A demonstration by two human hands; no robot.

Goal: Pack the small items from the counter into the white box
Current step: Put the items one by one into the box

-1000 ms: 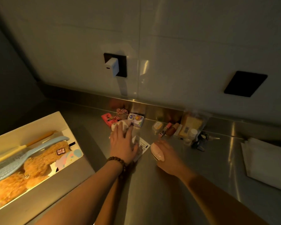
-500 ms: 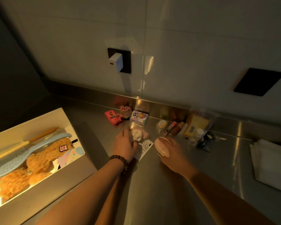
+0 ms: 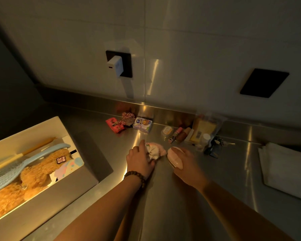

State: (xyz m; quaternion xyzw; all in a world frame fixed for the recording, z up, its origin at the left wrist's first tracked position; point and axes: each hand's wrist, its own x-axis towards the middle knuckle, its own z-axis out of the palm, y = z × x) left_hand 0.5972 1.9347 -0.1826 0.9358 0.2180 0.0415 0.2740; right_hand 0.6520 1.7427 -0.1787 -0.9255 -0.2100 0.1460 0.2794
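The steel counter point(image 3: 163, 197) spans the view. The white box point(image 3: 87, 178) sits at its left, open, holding an orange plush toy point(image 3: 33, 174) and a pale blue brush point(image 3: 16, 169). A folded white cloth point(image 3: 285, 171) lies at the right. Small items line the back edge, among them a clear pouch point(image 3: 205, 129), a small printed box point(image 3: 142, 124) and a red packet point(image 3: 115, 125). The left hand point(image 3: 140, 160) grips a small pink-and-white fabric item point(image 3: 155, 150) on the counter. Just beside it, the right hand point(image 3: 186, 164) holds a pink oval object point(image 3: 175, 157).
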